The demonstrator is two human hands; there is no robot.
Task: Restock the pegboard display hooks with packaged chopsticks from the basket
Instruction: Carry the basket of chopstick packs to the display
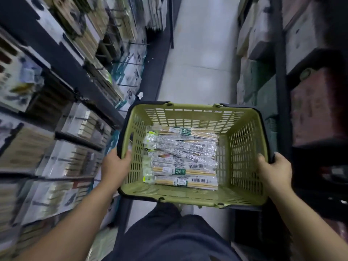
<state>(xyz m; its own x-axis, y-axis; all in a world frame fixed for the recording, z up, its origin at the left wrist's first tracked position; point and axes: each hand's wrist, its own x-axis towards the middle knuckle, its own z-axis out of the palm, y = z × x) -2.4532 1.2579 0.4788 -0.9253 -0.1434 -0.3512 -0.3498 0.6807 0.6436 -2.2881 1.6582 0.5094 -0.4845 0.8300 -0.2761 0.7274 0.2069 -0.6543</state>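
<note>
Barcoded, green-labelled chopstick packs (180, 157) in olive basket (244, 153), print unreadable

Pale aisle floor (199, 53), dark shelving (280, 76)

Basket (188, 194): centre of aisle.
- In it: chopstick packs (180, 159), piled crosswise on the bottom.
- On its left rim: left hand (115, 166); on its right rim: right hand (273, 170).
- Left of it: pegboard display (105, 59) with hung packages.
- Right of it: shelving (310, 91).
- Beyond it: floor (199, 53).
</note>
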